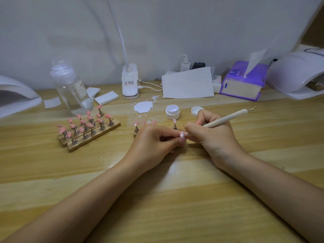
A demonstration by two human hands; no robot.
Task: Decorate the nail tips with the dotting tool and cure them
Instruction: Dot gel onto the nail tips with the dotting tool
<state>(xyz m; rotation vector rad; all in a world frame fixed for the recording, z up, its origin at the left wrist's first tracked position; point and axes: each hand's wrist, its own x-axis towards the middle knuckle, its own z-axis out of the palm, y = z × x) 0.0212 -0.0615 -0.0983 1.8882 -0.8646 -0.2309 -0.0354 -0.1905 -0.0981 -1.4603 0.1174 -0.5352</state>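
Note:
My left hand (154, 142) pinches a small stand carrying a pink nail tip (182, 134) with white dots on it. My right hand (210, 132) grips a cream dotting tool (228, 118) like a pen, and its lower tip touches the nail tip. Behind my hands stand more pink tips on metal stands (174, 124), partly hidden by my left hand. Wooden holders (91, 135) at the left carry several pink tips. An open jar of white gel (172, 112) and its lid (196, 111) sit beyond my hands. Curing lamps stand at the far right (296, 74) and far left (15, 95).
A white smear of gel (143, 106) lies on the wooden table (166, 190). A clear bottle (71, 88), white pads (107, 97), a clip lamp base (130, 83), a paper sheet (188, 84) and a purple tissue pack (243, 81) line the back.

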